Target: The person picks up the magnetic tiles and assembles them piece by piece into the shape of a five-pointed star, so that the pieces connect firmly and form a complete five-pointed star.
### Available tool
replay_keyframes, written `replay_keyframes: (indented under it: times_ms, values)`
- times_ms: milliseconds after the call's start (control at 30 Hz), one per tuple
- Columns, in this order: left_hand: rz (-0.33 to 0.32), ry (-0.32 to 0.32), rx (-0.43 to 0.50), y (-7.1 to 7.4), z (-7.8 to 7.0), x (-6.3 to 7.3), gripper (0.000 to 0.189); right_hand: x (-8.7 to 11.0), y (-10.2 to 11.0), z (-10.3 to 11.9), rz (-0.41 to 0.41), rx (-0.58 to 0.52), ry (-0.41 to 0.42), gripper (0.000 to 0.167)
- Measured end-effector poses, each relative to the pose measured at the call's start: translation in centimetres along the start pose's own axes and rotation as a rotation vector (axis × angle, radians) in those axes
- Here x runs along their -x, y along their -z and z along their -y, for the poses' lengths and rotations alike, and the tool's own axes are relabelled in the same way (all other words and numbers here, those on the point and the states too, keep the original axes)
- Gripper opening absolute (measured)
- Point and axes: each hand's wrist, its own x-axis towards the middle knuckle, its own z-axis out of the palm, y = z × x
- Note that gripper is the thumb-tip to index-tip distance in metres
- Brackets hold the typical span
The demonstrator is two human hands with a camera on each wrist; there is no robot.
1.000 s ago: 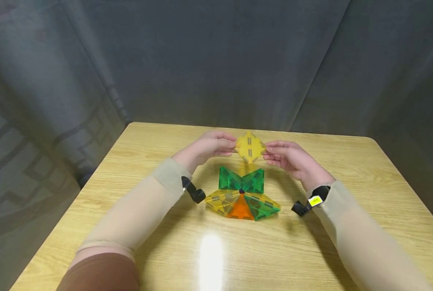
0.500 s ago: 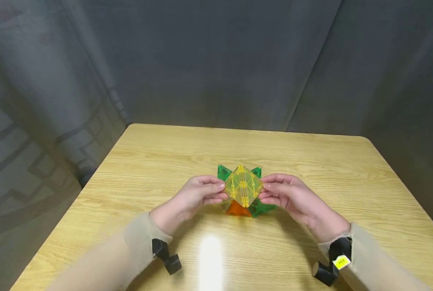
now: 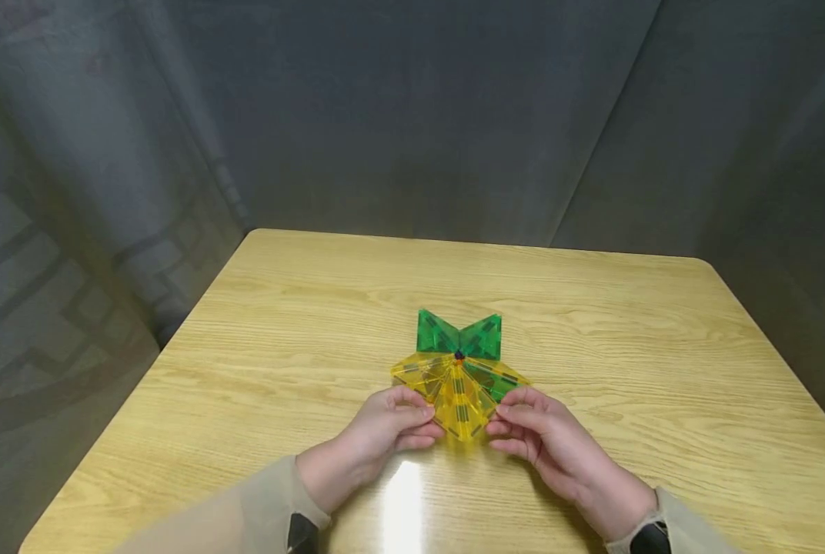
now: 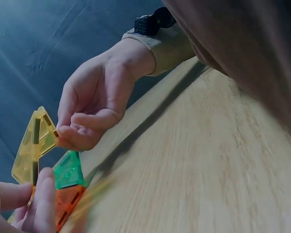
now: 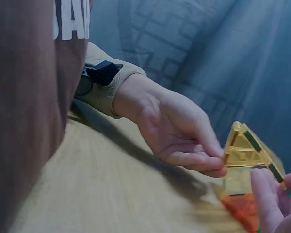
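Note:
Two translucent yellow triangular magnetic tiles (image 3: 460, 414), joined along one edge and folded to a ridge, hang between my hands. My left hand (image 3: 385, 431) pinches their left corner between thumb and fingers. At the opposite corner, my right hand (image 3: 554, 450) pinches them the same way. In both wrist views the folded pair (image 4: 26, 153) is raised off the table. Behind it in the head view lies a star-like shape of tiles, with green tiles (image 3: 482, 338) at the back and yellow tiles (image 3: 415, 371) at the left. An orange tile (image 5: 242, 209) shows below the pair.
The shape rests on a light wooden table (image 3: 302, 323). Dark grey curtains (image 3: 399, 115) stand behind the table and at its sides. A bright light reflection (image 3: 402, 508) falls on the tabletop near the front.
Both hands have brought the yellow tile pair from the far side of the shape, over it, toward the body. It now overlaps the orange front part in the head view.

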Motion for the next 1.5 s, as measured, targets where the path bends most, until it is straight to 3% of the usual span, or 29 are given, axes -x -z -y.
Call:
replay_keyframes:
  times_ms: [367,567,1133,1500]
  values:
    - [-0.153,-0.046,0.119,-0.8,1.2,-0.6,0.018,-0.5,-1.3,-2.2,-0.302,-0.014,-0.013,0.011]
    - [-0.208,-0.055,0.167,-1.2,1.4,-0.9,0.027,-0.9,-1.6,-2.7,-0.386,-0.043,0.003,0.015]
    - [-0.213,-0.061,0.152,-1.4,1.3,-1.0,0.027,-1.9,-1.3,-2.7,-0.395,-0.102,0.002,0.010]
    - [-0.186,-0.005,0.186,-0.8,1.3,-0.6,0.029,-1.0,-0.9,-2.6,-0.297,-0.105,-0.010,0.019]
